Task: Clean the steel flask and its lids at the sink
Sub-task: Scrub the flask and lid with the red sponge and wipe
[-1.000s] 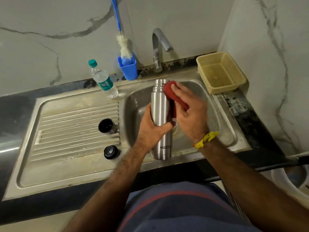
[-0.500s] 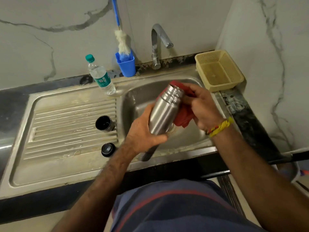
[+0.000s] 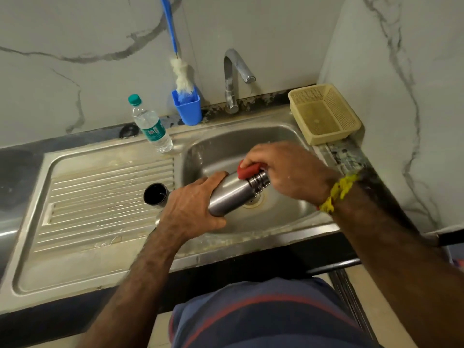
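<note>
while scrubbing: left hand (image 3: 193, 209) grips the tilted steel flask (image 3: 232, 193) low; right hand (image 3: 288, 169) presses the red scrub pad (image 3: 247, 170) on its ridged neck.
tip: rotate flask over the sink basin (image 3: 288, 214).

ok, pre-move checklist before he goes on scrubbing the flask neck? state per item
1. Left hand grips the steel flask body: ok.
2. Red scrubber on the threaded neck, under the right hand: ok.
3. Flask over the sink basin: ok.
4. Tap running: not ok, no water visible.
5. Black lid on the drainboard, apart from the hands: ok.
6. Second lid's place: cannot tell, not visible.
</note>
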`<state>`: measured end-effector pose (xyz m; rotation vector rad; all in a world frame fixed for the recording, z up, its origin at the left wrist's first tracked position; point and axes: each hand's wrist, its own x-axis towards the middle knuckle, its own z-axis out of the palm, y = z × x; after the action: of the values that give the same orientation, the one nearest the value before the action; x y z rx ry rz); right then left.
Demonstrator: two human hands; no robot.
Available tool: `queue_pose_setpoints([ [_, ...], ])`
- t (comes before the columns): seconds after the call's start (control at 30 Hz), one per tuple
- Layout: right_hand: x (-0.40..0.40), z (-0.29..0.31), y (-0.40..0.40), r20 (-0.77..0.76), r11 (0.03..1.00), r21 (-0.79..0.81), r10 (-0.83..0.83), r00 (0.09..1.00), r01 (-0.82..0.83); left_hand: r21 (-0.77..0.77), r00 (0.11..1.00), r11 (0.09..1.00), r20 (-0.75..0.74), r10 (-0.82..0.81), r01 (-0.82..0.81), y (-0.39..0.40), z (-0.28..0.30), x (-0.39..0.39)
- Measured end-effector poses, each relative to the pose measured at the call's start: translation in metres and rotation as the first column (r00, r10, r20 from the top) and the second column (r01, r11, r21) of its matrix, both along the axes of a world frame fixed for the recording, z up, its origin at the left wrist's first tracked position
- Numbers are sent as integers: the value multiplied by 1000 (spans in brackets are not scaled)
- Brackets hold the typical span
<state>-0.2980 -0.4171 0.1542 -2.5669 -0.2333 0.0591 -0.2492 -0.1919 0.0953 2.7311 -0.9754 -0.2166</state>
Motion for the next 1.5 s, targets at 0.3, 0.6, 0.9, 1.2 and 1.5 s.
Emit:
queue_pose_setpoints([
  [0.3,-7,-36,20,384,984,-110,-86,919,138,-65,975,974,-55,215,-218,-8,1,-2],
  [0.6,-16,-78,41,586,868,344,-496,641,357,-285,907,867,-233,351,-409,-31,3,-11],
  [0.9,-5,-51,35,-77,357,833,-682,727,423,-403,877,805,-392,278,-436,-27,3,-14],
  [1.2,3,-45,28,-293,176,878,-537,791,445,-458,877,780,-422,231,-426,-19,1,-17],
  [1.5,19,-45,33,-313,218,875,-427,849,432,-486,857,724,-421,297,-489,-9,-10,-27],
])
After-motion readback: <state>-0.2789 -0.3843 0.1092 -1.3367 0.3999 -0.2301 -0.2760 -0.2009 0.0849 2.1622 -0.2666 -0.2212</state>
